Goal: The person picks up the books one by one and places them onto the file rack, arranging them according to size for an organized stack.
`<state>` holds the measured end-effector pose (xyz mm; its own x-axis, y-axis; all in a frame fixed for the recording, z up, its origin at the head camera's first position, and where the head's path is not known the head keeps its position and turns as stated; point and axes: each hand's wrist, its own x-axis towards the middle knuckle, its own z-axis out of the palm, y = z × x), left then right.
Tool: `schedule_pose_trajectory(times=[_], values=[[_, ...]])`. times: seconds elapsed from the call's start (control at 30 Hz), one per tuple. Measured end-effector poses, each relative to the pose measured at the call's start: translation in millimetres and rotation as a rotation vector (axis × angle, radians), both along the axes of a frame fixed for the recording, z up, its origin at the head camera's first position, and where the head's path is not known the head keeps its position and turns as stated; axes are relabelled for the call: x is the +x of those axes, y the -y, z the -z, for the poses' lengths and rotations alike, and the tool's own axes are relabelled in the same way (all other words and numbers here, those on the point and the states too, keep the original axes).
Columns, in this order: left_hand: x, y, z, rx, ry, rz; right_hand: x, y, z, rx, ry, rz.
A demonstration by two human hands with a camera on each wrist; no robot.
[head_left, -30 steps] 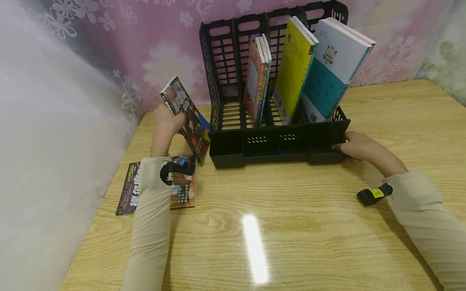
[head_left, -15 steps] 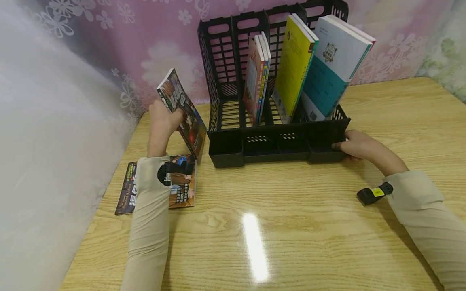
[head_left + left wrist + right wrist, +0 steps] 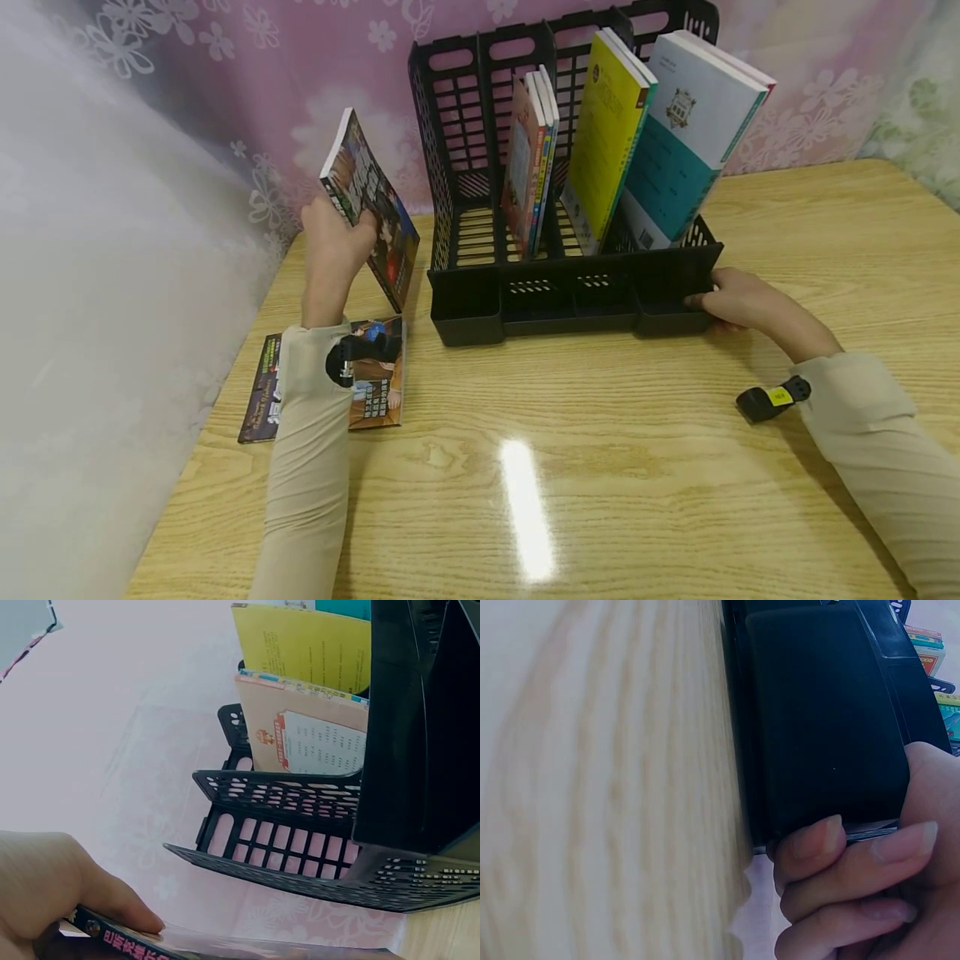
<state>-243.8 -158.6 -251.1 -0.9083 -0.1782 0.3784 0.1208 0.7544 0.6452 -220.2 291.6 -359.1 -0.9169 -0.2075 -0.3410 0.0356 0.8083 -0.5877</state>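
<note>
My left hand pinches a dark-covered book by its spine side, thumb on the cover. The book is held tilted just left of a black desktop file rack, apart from it. In the left wrist view the book's spine shows pink lettering beside the thumb. My right hand grips the rack's front right corner; in the right wrist view its fingers curl at the end of the black front compartment. The rack's leftmost slot holds no book. Beneath my left forearm another book lies flat, partly covered.
In the rack's other slots stand several thin books, a yellow book and white-and-teal books. Behind the wooden table hangs a pink flowered cloth. A white covering rises along the left edge.
My left hand has moved slightly left and up, raising the dark book and drawing it away from the rack. The right hand stays on the rack's corner.
</note>
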Motion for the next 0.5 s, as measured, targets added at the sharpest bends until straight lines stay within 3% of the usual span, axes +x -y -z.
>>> schedule_pose_trajectory(times=[0.37, 0.5], values=[[11.9, -9.2, -9.7, 0.032, -0.159, 0.075, 0.4, 0, -0.9, 0.018, 0.001, 0.008], [16.2, -15.4, -12.0, -0.030, -0.295, 0.129, 0.3, 0, -0.7, 0.017, -0.001, 0.011]])
